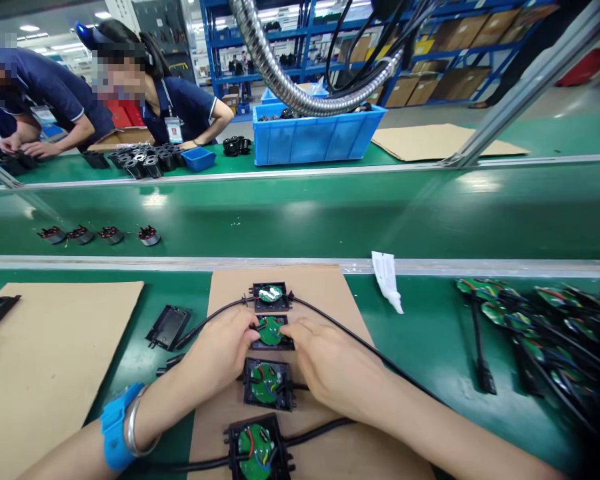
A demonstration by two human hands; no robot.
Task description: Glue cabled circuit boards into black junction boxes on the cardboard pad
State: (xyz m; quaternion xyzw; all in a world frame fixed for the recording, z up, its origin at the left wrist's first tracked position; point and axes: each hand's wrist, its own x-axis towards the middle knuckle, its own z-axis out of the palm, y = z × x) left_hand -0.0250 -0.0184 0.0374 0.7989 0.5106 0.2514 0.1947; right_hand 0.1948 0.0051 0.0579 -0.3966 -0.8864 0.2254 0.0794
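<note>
head: left hand (229, 338) and right hand (325, 357) curl inward beside a green board (271, 332).

Our left hand (233, 337): bare | our left forearm (185, 383): bare, ringed by a wide, bright blue wristband (114, 430) with a chunky raised section; we wear a slim, shiny silver-coloured bangle (131, 427) on its hand side | our right hand (325, 353) and right forearm (420, 417): bare, unadorned where we see them

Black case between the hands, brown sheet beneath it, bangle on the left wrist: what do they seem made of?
Black case: probably moulded plastic, dull, with thin raised walls. Brown sheet: likely cardboard, matt and plain tan. Bangle: apparently metal, polished, silvery with bright highlights.
</note>
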